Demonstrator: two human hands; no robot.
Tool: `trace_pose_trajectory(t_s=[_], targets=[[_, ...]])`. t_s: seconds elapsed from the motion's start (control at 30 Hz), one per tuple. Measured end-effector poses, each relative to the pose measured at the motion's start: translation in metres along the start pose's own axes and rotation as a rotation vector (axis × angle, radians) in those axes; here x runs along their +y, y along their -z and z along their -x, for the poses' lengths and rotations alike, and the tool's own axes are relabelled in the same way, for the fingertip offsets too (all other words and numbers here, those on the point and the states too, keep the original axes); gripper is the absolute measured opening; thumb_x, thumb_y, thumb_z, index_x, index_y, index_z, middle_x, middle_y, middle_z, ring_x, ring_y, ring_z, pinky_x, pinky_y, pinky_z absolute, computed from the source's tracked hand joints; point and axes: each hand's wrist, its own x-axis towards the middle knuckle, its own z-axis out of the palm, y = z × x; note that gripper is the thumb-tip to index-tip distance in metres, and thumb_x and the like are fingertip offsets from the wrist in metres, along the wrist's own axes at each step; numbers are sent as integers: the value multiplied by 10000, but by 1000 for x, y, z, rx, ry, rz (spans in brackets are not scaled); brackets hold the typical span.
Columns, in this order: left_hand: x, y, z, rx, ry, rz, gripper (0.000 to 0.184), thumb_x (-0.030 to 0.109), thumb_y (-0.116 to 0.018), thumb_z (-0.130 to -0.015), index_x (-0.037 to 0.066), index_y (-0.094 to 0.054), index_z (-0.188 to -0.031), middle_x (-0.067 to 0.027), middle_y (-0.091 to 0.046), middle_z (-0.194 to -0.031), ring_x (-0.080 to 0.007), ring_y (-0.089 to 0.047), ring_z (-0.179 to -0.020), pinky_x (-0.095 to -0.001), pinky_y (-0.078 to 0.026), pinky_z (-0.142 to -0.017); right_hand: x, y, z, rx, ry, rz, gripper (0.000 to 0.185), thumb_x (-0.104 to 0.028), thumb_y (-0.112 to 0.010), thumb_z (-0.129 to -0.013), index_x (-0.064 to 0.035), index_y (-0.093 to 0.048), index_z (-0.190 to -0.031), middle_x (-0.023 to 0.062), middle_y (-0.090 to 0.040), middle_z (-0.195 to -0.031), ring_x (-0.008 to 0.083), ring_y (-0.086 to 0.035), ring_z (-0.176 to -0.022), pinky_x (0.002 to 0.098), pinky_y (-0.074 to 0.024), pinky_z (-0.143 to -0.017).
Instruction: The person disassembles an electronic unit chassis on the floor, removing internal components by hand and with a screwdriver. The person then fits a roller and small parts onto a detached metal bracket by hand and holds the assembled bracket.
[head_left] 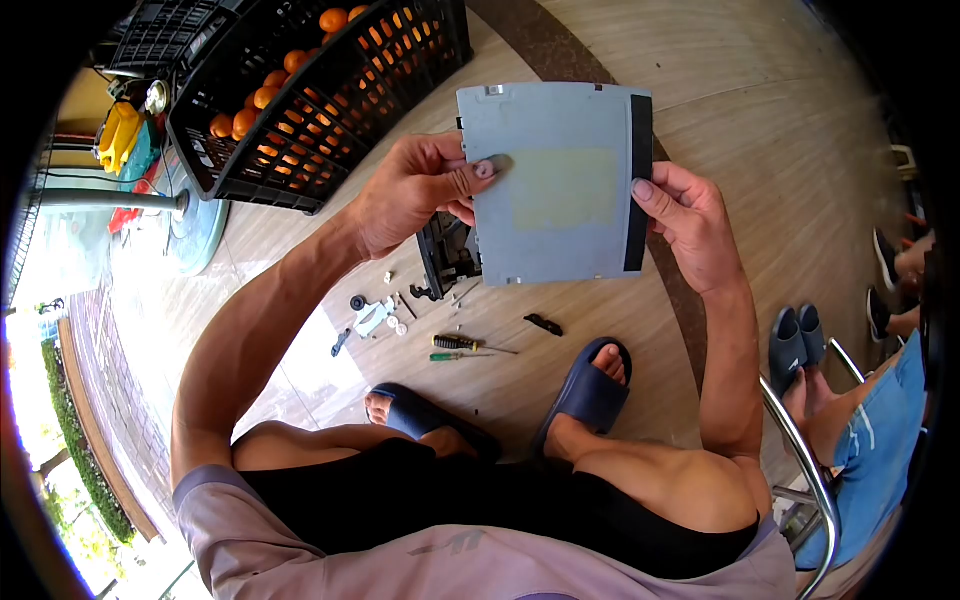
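Observation:
Up in front of me is a flat grey metal panel point(560, 125) with a black strip along its right edge, like the cover of a disc drive. A yellowish rectangle marks its middle. My left hand point(425, 190) grips the left edge, thumb on the face. My right hand point(690, 215) pinches the black strip, its other fingers behind. A black plastic frame point(435, 265) on the floor is partly hidden by the panel. Below lie a yellow-and-black screwdriver point(455, 343), a green screwdriver point(447, 356), a black plastic piece point(543, 324) and several small white parts point(374, 317).
A black crate point(320, 110) of orange fruit stands at upper left, near a round pale base with a pole point(180, 202). My feet in dark slides point(590, 390) flank the tools. A seated person in blue shorts point(885, 430) is at right, beside a metal chair frame point(810, 450).

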Motion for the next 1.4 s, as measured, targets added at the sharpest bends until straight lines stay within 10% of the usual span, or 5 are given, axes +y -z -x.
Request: trace_pose_trajectory(t_s=[0.4, 0.77, 0.83, 1.1, 1.4], targets=[[-3, 3, -3, 17, 36, -43, 305, 309, -624, -982, 32, -701, -1086, -82, -729, -924, -134, -687, -794, -275, -566, -718, 3, -3, -2, 8, -14, -8, 230, -227, -657, -958, -14, -687, -1038, 12, -700, -869, 64, -613, -746, 223, -476, -641], [-25, 75, -11, 341, -70, -490, 428, 421, -627, -960, 51, -685, -1168, -116, -725, -1010, -186, -703, -836, -331, -580, -745, -7, 57, -4, 590, 72, 124, 326, -186, -655, -959, 33, -636, -1201, -3, -674, -999, 45, -581, -867, 171, -414, -709], [-15, 89, -1, 431, 169, -248, 283, 316, -650, -965, 41, -719, -956, -43, -710, -844, -113, -654, -683, -255, -547, -610, 6, 73, 7, 307, 376, 418, 319, -191, -638, -973, 28, -632, -1205, 4, -673, -1003, 42, -583, -871, 174, -419, -708], [-84, 130, 78, 352, 397, -1025, 254, 329, -586, -979, 112, -694, -1057, -96, -733, -976, -212, -717, -741, -368, -568, -724, 68, 111, 29, 237, -103, -131, 218, -151, -601, -991, 14, -620, -1132, 37, -675, -1014, 106, -625, -928, 231, -481, -826], [-174, 104, 223, 278, 366, -1176, 482, 376, -733, -860, 92, -616, -1232, -153, -658, -1131, -339, -657, -979, -426, -533, -842, 176, 155, 88, 333, -493, -119, 61, -207, -640, -964, -147, -633, -955, -71, -552, -761, 34, -497, -632, 216, -388, -495]])
